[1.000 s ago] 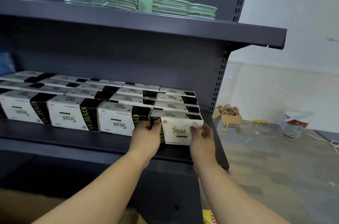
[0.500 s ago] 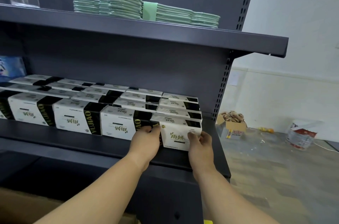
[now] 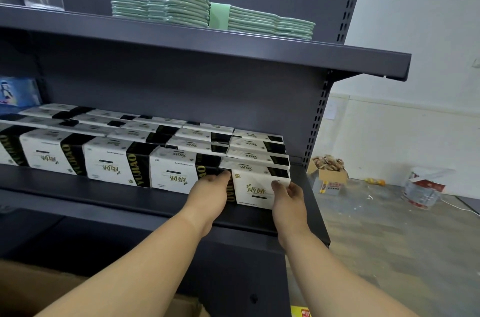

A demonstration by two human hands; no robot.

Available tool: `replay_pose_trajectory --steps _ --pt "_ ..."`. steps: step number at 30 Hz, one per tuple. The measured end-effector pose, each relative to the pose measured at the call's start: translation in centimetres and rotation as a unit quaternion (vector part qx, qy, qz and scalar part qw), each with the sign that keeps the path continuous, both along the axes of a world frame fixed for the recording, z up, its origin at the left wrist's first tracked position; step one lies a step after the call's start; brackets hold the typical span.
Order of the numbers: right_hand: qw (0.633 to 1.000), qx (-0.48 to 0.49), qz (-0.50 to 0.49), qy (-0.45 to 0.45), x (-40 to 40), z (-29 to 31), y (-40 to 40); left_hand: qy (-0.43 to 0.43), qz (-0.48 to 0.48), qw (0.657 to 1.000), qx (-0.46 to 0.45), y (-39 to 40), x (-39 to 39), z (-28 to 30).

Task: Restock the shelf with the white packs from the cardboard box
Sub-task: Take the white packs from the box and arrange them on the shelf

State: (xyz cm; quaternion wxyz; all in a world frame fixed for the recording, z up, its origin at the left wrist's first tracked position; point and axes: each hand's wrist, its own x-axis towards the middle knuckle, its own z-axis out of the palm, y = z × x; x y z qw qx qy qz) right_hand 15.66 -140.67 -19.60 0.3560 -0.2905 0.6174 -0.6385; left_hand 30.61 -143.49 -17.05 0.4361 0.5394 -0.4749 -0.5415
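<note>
Lower centre of frame: left hand and right hand pinch white pack from both sides, seating it at right end of shelf. Front row looks nearly full; cardboard box at lower left, contents hidden.

Both forearms are bare to the frame edge, no sleeves or jewellery.

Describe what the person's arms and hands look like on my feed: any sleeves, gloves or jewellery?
Both forearms are bare as far as the view shows, with no sleeves in sight. The left hand and right hand wear no gloves, and no rings, watch or wristbands are visible. No markings show on the arms. The upper arms are out of view, so what is worn there cannot be told.
</note>
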Motion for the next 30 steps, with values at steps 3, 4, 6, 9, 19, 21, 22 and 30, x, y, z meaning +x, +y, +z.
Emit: replay_pose_trajectory --steps 3,4,6,9,19,21,22,30 --pt "1.0 0.0 -0.008 0.011 0.5 0.3 0.3 0.002 -0.007 1.0 0.001 0.3 0.9 -0.1" --pt "1.0 0.001 -0.015 0.017 0.8 0.4 0.5 0.002 -0.006 1.0 0.001 0.4 1.2 -0.2" --pt "0.999 -0.013 -0.033 0.029 1.6 0.7 1.0 0.005 -0.009 1.0 0.001 0.5 1.8 -0.4" --pt "0.995 -0.045 -0.069 0.05 3.3 1.4 1.9 0.014 -0.031 0.999 -0.006 0.9 3.2 -0.4" --pt "0.983 -0.036 -0.131 0.125 17.3 0.5 4.1 0.008 -0.06 0.998 0.0 1.9 16.5 -2.5" --pt "0.984 -0.029 -0.124 0.121 20.6 -0.6 4.7 0.003 -0.054 0.998 0.012 2.0 19.5 -3.1" --pt "0.986 -0.022 -0.115 0.116 22.2 -1.1 4.9 -0.004 -0.058 0.998 0.02 2.0 20.9 -3.7" --pt "0.992 0.068 -0.066 0.087 27.8 -5.6 5.9 -0.013 -0.054 0.996 0.068 2.5 26.6 -7.6"
